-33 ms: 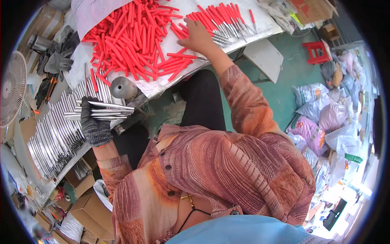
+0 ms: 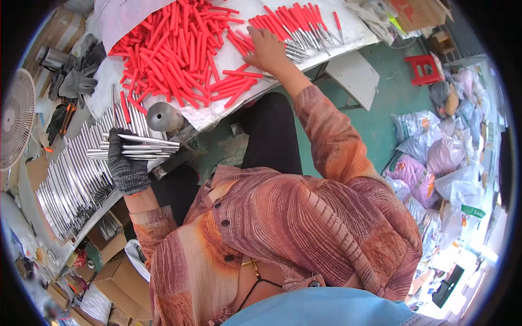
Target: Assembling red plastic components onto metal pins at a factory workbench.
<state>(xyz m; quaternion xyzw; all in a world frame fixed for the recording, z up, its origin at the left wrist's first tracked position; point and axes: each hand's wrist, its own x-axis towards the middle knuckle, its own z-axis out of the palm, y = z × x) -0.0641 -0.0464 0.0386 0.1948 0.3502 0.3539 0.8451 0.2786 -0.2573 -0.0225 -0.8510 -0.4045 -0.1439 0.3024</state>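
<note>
My left hand (image 2: 126, 173), in a grey knitted glove, is closed round a bundle of shiny metal rods (image 2: 155, 148), which lie crosswise in it. My bare right hand (image 2: 267, 53) reaches over the table, palm down, with thumb and forefinger apart. Its fingertips are over red tubes, and whether they touch one is hard to make out. A big heap of red tubes (image 2: 176, 60) lies left of this hand. Beyond it, metal rods with red sleeves (image 2: 296, 27) lie in a row. A few loose red tubes (image 2: 232, 89) rest near the table's front edge.
Many bare metal rods (image 2: 73, 187) lie side by side on the left table. A rounded metal nozzle (image 2: 165, 117) sticks up between the tables. A white fan (image 2: 15, 117) stands far left. Filled plastic bags (image 2: 418, 133) and a red stool (image 2: 422, 70) are on the floor at right.
My right hand's thumb and fingers have drawn slightly to the right and closer together over the red tubes. My left hand and its rods stay in place.
</note>
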